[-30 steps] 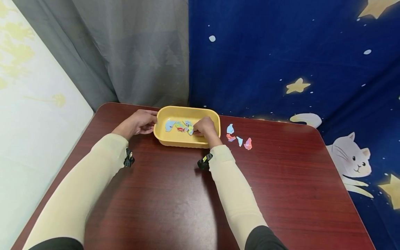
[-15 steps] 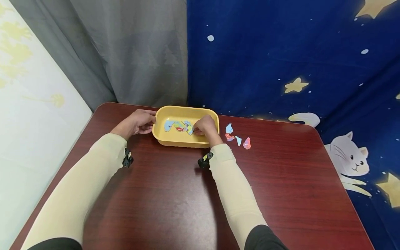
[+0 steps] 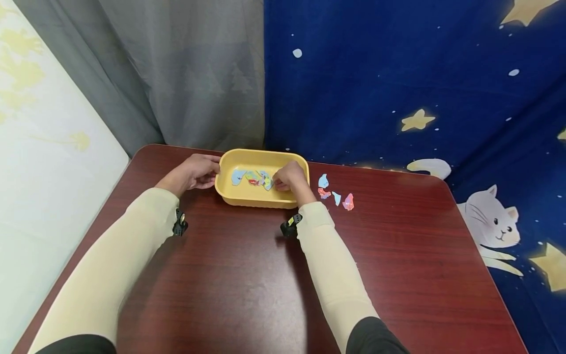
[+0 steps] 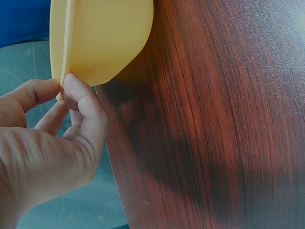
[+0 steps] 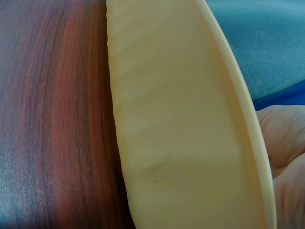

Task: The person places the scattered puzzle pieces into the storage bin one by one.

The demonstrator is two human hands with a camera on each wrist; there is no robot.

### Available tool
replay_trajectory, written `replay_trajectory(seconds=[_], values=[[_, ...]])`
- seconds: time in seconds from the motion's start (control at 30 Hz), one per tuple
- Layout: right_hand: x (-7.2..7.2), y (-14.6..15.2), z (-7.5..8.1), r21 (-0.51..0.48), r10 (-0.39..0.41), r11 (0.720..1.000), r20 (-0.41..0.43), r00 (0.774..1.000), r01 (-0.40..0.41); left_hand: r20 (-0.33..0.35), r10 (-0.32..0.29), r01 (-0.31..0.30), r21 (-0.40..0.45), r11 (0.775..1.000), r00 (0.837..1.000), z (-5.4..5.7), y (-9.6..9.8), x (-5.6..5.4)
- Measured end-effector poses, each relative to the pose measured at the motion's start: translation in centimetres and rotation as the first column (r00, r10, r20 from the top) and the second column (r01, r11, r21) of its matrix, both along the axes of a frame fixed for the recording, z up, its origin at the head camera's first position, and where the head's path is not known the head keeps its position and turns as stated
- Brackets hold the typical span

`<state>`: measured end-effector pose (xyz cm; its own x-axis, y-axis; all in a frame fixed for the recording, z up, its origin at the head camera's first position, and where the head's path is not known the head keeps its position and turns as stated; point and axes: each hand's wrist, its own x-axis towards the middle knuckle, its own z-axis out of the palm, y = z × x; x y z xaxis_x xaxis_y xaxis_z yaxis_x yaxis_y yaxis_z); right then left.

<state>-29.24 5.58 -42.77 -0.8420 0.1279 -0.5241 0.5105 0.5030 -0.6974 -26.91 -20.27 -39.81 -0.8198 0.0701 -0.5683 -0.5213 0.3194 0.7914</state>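
A yellow plastic tub (image 3: 261,202) stands near the table's back edge. My left hand (image 3: 200,172) pinches its left rim between thumb and fingers, plain in the left wrist view at the tub's rim (image 4: 65,62). Inside the tub, my right hand (image 3: 289,177) reaches down with bent fingers beside a yellow-green and blue map-like piece (image 3: 267,181); I cannot tell whether it pinches a piece. Also on the tub floor lie a light blue flat piece (image 3: 238,177) and a green and red one (image 3: 253,178). In the right wrist view the tub wall (image 5: 181,119) hides the right fingers.
Several flat irregular pieces lie on the table right of the tub: a blue one (image 3: 323,181), a red one (image 3: 324,193), a light blue sliver (image 3: 336,198) and a pink one (image 3: 348,202). Curtains hang behind the dark red wooden table (image 3: 247,275).
The head view has shifted slightly. Both hands keep nearly the same places, the left at the tub's rim and the right inside it.
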Motion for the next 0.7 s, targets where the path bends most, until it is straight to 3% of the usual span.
replay_trajectory(seconds=[0.17,0.47,0.7], values=[[0.1,0.4,0.9,0.027,0.041,0.999,-0.027,0.999,-0.04,0.002,0.001,-0.001,0.004,1.0,1.0,0.1,0.1,0.0],[0.6,2.0,3.6,-0.047,-0.037,0.998,-0.098,0.995,0.033,0.007,-0.008,0.008,0.008,1.0,1.0,0.2,0.0,-0.1],[0.7,4.1,4.4,-0.101,-0.052,0.994,-0.112,0.992,0.041,0.018,-0.006,0.006,0.012,1.0,1.0,0.2,0.0,0.1]])
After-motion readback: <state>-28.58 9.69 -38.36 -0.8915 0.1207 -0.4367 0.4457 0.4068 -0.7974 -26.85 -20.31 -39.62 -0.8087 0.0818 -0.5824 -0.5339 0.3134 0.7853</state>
